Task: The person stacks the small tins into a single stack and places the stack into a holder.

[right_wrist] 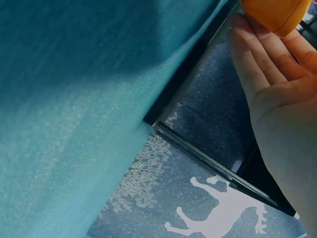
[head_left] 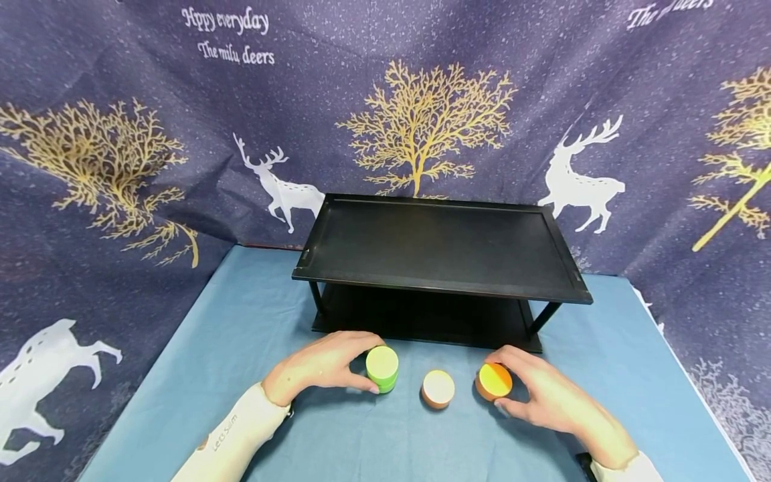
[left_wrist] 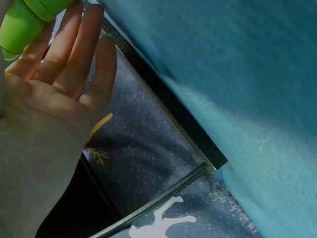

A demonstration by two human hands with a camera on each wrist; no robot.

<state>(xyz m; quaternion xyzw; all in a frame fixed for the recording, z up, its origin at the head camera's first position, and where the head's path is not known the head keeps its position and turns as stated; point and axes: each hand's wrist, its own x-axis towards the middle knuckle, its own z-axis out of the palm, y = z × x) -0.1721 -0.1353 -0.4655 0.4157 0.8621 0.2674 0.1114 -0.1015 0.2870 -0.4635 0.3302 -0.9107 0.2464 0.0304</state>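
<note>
In the head view my left hand (head_left: 328,361) holds a small round green container (head_left: 382,366), thumb at its near side and fingers round the far side. The left wrist view shows the green container (left_wrist: 29,25) with a seam round its body, beside the fingers. On the right, my right hand (head_left: 539,388) holds a short round orange container (head_left: 494,381) with a yellow-orange top, between thumb and fingers. Its seamed orange side (right_wrist: 275,15) appears at the top of the right wrist view. Between the hands stands a brownish-orange round container (head_left: 438,389) with a cream top, touched by neither hand.
A black two-tier rack (head_left: 440,248) stands behind the containers, its lower shelf (head_left: 421,321) just beyond my fingertips. Blue cloth (head_left: 385,442) covers the table. Dark curtains (head_left: 373,40) printed with deer and trees hang behind and at both sides.
</note>
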